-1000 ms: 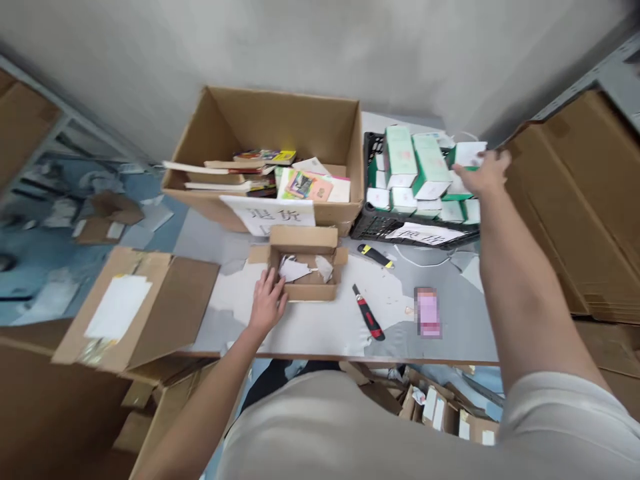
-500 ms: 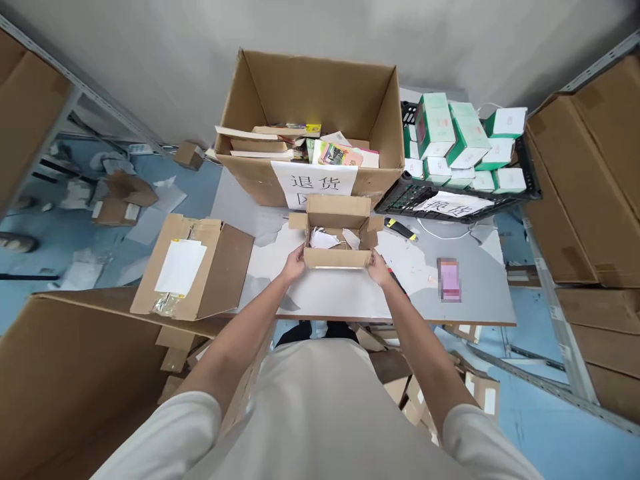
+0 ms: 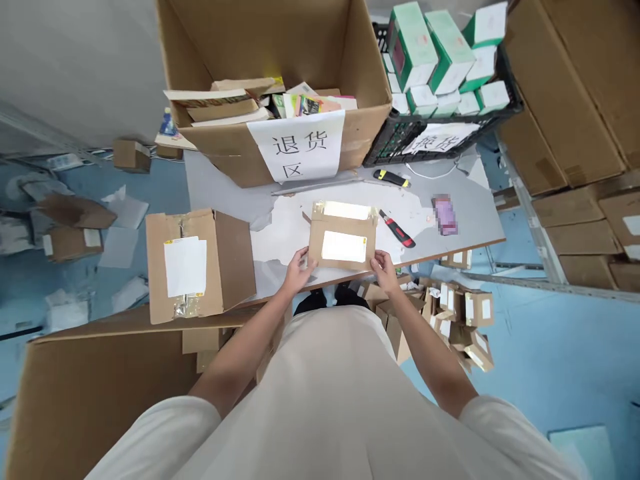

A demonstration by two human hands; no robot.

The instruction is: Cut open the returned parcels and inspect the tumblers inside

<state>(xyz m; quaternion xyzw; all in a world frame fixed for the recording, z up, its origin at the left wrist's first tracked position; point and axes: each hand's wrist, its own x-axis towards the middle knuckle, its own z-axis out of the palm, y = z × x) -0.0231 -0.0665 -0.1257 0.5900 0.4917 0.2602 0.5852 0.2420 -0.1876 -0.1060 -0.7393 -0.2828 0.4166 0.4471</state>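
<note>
A small cardboard box (image 3: 342, 225) is held upright between my two hands near the table's front edge. The side facing me has white labels and clear tape; its inside is hidden. My left hand (image 3: 299, 269) grips the box's lower left corner, thumb on the front. At the lower right corner my right hand (image 3: 385, 269) is closed on the box the same way. Just right of the box lies a red and black utility knife (image 3: 398, 229). A yellow and black utility knife (image 3: 391, 178) lies farther back.
A large carton (image 3: 225, 150) holding books stands behind, beside a black crate (image 3: 395, 137) full of green and white boxes. A taped carton (image 3: 235, 257) sits on the table (image 3: 283, 227) at left. A blurred pink object (image 3: 445, 215) lies right. A large open carton (image 3: 100, 393) stands lower left.
The small box has come toward me and tipped, so its labelled side now shows instead of its open inside with paper scraps. Both hands still hold it. The camera view has shifted.
</note>
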